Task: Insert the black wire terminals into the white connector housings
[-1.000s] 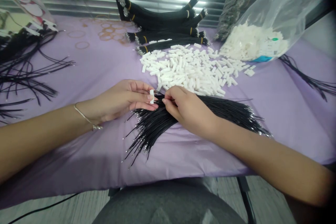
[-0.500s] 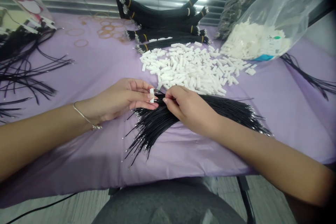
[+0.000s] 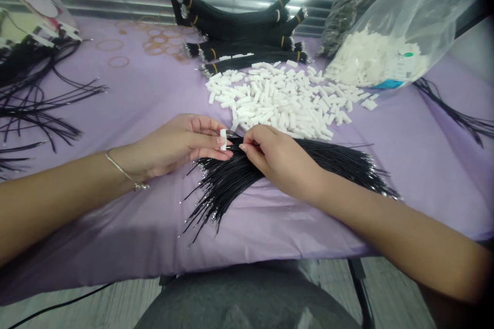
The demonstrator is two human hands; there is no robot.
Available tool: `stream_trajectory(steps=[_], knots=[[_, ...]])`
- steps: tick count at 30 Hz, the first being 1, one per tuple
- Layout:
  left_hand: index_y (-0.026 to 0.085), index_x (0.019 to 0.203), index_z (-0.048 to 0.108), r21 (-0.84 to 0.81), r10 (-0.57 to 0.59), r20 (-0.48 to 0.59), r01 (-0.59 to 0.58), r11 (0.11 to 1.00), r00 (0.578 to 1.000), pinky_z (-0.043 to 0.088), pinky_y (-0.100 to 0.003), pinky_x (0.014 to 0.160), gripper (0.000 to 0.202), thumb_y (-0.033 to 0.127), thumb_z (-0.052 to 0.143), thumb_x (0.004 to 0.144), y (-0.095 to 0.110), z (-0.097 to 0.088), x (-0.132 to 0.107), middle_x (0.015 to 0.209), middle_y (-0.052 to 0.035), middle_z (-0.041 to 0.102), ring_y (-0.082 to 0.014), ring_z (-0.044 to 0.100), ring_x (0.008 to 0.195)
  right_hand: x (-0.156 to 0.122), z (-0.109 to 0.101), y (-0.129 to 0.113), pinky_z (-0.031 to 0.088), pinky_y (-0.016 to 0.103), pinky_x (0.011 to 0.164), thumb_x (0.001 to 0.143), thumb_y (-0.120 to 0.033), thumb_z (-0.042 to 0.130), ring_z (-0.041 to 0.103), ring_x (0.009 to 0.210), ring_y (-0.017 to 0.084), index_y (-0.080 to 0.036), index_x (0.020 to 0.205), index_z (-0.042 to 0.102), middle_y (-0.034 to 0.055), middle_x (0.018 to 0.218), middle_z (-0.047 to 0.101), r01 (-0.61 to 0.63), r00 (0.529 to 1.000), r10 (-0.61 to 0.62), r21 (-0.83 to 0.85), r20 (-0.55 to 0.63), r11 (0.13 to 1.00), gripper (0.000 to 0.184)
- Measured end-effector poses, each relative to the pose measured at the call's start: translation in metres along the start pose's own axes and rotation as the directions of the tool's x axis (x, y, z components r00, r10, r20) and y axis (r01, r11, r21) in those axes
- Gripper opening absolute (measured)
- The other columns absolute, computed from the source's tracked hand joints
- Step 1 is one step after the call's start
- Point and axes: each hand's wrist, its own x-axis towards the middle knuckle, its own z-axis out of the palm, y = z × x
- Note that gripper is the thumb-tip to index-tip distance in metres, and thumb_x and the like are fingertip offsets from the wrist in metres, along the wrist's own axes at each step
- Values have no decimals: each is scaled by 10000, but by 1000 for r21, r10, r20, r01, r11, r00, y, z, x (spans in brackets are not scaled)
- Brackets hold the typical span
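Between its thumb and fingers, my left hand (image 3: 193,139) grips a small white plastic connector housing (image 3: 223,140), held upright. Several thin black wires run from the housing toward the right. My right hand (image 3: 276,157) is closed in a pinch on a black wire (image 3: 236,146), just right of the housing. Whether that wire's tip sits inside the housing is too small to tell. Under both hands lies a loose bundle of black wires (image 3: 231,182) with shiny metal terminals at the ends.
Behind the hands is a heap of white connector housings (image 3: 278,97). Banded wire bundles (image 3: 239,23) are stacked by the blinds. A clear bag (image 3: 386,56) of housings stands back right. Wires with white connectors (image 3: 34,77) lie left, near rubber bands (image 3: 156,43), on the purple cloth (image 3: 127,236).
Both hands stay in nearly the same place, with the same hold on the connector housing and wire. Only a very slight shift of the view shows.
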Motion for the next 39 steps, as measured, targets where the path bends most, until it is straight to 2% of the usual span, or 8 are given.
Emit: stream_trajectory(steps=[7,16,20,23,26,28,35,39], knots=[[107,812,661,15,-6,-23,6,1000,1000,569,-247,698,171,53,694,653,0,2,0,713,-61,705,-199,697,707,0,3,-2,350,241,636,883,-188,461,486,680,131,-139,797,499,29,741,535,-25,998,26,22,-51,999,105],[86,795,653,16,-3,-54,4,1000,999,566,-254,712,165,21,686,647,1,6,-2,712,-66,697,-176,686,690,0,10,-1,381,273,642,891,-206,444,510,703,159,-126,846,523,64,800,564,-8,1000,7,-57,-17,998,121],[86,813,661,17,3,-58,-2,1000,998,559,-258,728,141,42,671,680,0,7,-2,721,-59,691,-163,678,687,-4,8,-6,413,326,721,880,-162,446,524,801,203,-79,862,573,118,857,580,140,985,-154,-166,-75,976,153],[94,833,663,16,1,-46,0,1000,999,552,-234,702,160,46,678,681,0,6,-2,757,-62,693,-151,670,698,-8,3,-10,396,385,825,873,-183,485,501,944,242,-74,914,616,148,986,572,335,930,-359,-219,-79,916,175],[90,827,658,29,-9,-66,11,1000,998,541,-202,658,144,53,681,691,0,4,-1,734,-59,687,-136,659,686,-8,4,-10,403,366,825,879,-235,512,515,929,212,-119,879,644,100,951,592,487,872,-479,-91,101,868,176],[90,832,659,39,-11,-75,14,999,997,534,-190,647,144,50,678,695,0,4,-1,712,-50,681,-125,653,675,-7,7,-9,412,351,824,888,-248,503,529,908,194,-127,838,649,79,910,604,505,852,-497,-13,163,863,196],[97,837,660,36,-20,-79,23,999,997,536,-192,657,143,60,682,700,2,5,-1,700,-33,669,-109,642,659,-6,11,-9,455,304,837,920,-201,433,549,887,159,-115,830,624,86,901,619,508,859,-510,58,41,860,228],[106,839,663,34,-17,-63,19,999,998,547,-219,699,149,67,690,697,2,5,-2,722,-36,675,-115,643,663,-6,6,-9,481,304,827,923,-160,380,552,914,159,-94,903,582,122,961,600,437,899,-436,101,-26,894,213]])
